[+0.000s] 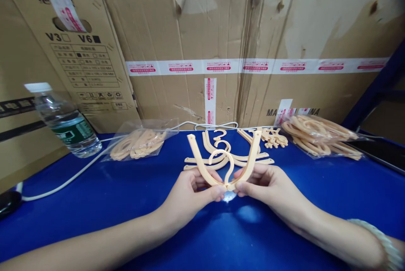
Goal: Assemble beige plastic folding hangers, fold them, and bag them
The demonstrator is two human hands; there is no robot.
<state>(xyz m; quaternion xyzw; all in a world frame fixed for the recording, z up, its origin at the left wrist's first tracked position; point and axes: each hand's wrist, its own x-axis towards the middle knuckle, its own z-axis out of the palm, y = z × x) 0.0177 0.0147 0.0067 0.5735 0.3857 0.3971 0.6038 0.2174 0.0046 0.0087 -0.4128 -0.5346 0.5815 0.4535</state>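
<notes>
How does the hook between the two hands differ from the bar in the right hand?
The hook curls over like a question mark; the bar has a gentler bend. The hook's free end dips to the left, while the bar's free end points upward. The hook looks slimmer than the bar. Both are pale beige.

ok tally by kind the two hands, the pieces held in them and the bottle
Hands: 2 (left hand, right hand)
Curved pieces held: 2 (left curved piece, right curved piece)
Hook held between them: 1 (hook)
Bottle: 1
Total: 6
</notes>
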